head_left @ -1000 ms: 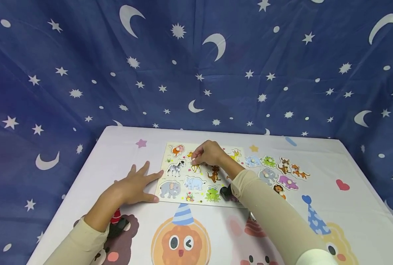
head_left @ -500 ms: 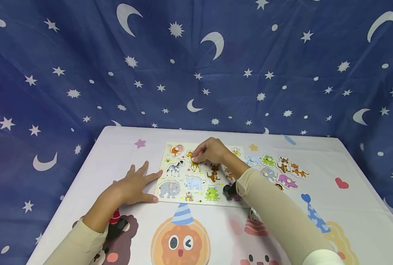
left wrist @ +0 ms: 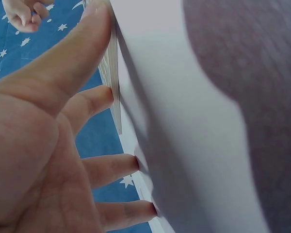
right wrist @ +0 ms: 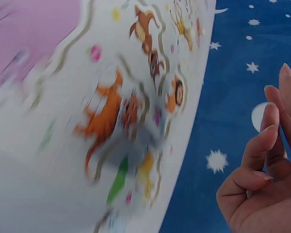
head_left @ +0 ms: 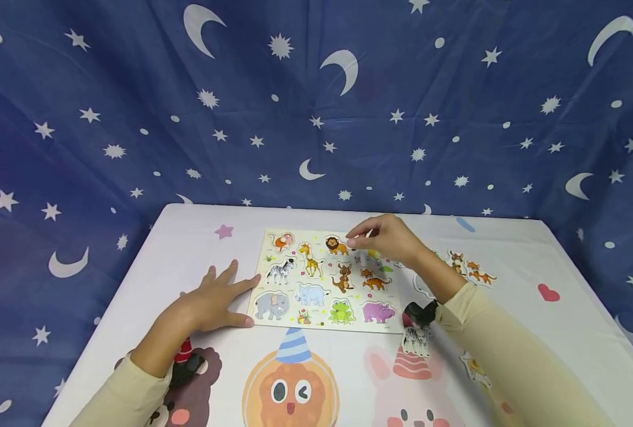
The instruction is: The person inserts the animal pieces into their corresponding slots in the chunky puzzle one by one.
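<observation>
Starry cloth (head_left: 268,89) behind the bench (head_left: 508,255)

Board (head_left: 324,281) lies on the bench, giraffe (head_left: 310,264) in its slot. Left grip (head_left: 212,303), fingers spread, touches the board's left edge; right grip (head_left: 388,234) hovers beside the lion (head_left: 336,245), fingers loosely bent.

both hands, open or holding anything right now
Left hand: open, touching the left edge of the puzzle board.
Right hand: open, nothing seen in its grasp.
</observation>
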Demonstrator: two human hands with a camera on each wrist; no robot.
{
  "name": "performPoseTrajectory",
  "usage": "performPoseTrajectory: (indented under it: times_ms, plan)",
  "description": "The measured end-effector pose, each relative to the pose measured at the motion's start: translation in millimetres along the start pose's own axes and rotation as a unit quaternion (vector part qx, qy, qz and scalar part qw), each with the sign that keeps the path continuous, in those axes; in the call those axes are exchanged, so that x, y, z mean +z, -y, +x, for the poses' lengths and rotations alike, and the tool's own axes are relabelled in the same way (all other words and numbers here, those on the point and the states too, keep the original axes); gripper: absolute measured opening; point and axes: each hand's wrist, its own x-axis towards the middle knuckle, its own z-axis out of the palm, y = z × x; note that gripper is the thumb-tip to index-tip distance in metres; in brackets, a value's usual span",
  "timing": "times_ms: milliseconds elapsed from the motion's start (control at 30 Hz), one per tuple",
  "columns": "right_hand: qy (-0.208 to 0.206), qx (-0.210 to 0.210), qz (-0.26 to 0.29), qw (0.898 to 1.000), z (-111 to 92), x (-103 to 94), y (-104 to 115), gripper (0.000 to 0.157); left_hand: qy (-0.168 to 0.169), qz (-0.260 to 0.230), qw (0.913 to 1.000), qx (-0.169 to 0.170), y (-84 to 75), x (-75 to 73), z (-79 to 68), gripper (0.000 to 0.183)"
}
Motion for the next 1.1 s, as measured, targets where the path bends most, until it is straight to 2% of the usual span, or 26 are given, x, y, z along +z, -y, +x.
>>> performPoseTrajectory:
  times_ms: [133,300,433,567,833,1100]
  plan:
    - [-0.023,0.002,-0.031,0.999,-22.4,-18.8,-15.2,0.03,0.004,-0.004,1.0,0.001,-0.5,-1.2,0.4,0.093]
    - [-0.054,0.029,-0.073,0.995,-53.2,-38.2,-38.5,0.035,0.009,-0.006,0.9999,0.003,-2.5,-1.2,2.1,0.093]
    - [-0.08,0.054,-0.085,0.992,-74.9,-50.6,-51.3,0.041,0.008,-0.003,1.0,0.002,-3.8,0.3,4.2,0.094]
    - [-0.105,0.062,-0.094,0.988,-91.5,-59.4,-57.6,0.045,0.01,-0.001,1.0,-0.002,-3.7,0.8,4.2,0.094]
    - [-0.144,0.056,-0.095,0.983,-105.2,-71.6,-69.2,0.045,0.008,-0.001,1.0,-0.005,0.6,0.5,0.0,0.096]
    - [-0.177,0.064,-0.095,0.978,-115.1,-86.2,-85.2,0.049,-0.004,-0.002,1.0,-0.006,-1.3,0.9,2.5,0.095]
